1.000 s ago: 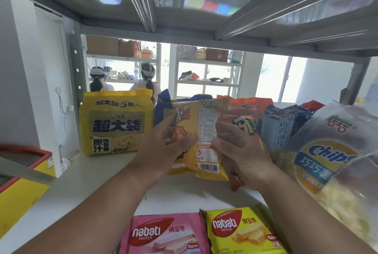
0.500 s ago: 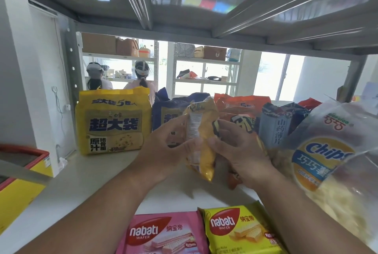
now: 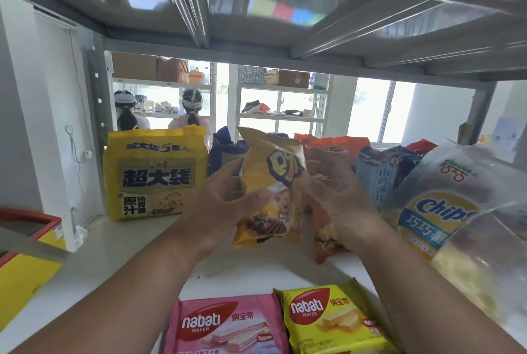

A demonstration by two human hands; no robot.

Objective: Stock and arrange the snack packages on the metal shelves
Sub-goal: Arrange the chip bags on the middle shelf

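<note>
A person's left hand [image 3: 225, 199] grips a crinkled yellow foil snack bag [image 3: 271, 194], front outward, above the white metal shelf [image 3: 119, 262], fingers curled round its edge; the right hand [image 3: 339, 205], fingers loosely curled, steadies an orange packet [image 3: 323, 234] at three o'clock; next, probably, standing the bag in the back row.

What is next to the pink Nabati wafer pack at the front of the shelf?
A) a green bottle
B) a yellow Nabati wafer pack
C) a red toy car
B: the yellow Nabati wafer pack lies flat directly to the right of the pink Nabati wafer pack at the front of the white metal shelf.
</note>
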